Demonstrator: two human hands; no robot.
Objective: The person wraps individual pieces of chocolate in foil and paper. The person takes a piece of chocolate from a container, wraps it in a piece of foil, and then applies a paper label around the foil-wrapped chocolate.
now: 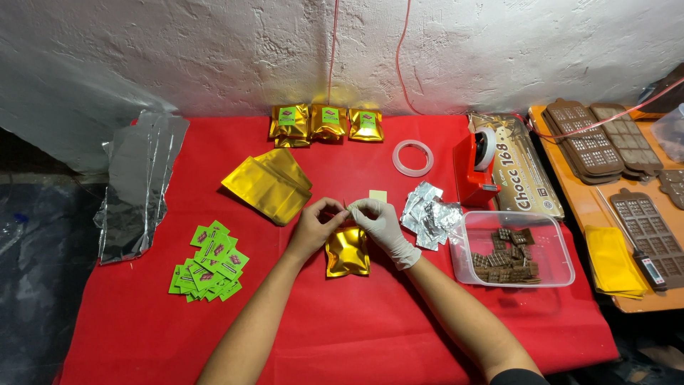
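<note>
- Clear plastic tub [563,246] at right on the red cloth [399,335], lidless, with a low heap of brown chocolate pieces [507,258] in it.
- Gold foil pouch [348,252] flat on the cloth at centre, top edge under both hands.
- Left hand [315,227], bare, and right hand [376,219], in a white glove, fingertips pinched close together just above the pouch top; something small between them, too tiny to make out; grip narrow.
- Stack of flat gold pouches [269,184] up and left of the hands; three labelled, filled gold pouches [325,122] in a row against the white wall.
- Pile of green stickers [210,262] left of the pouch; silver foil wraps [429,214] between glove and tub.
- Red tape dispenser [476,171] and clear tape ring [412,157] behind the tub.
- Brown moulds [602,142] on the orange tray [570,196], cut off by the right frame edge.
- Crumpled silver sheet [135,185] over the cloth's left edge.
- Bare cloth toward the near edge, around both forearms.
</note>
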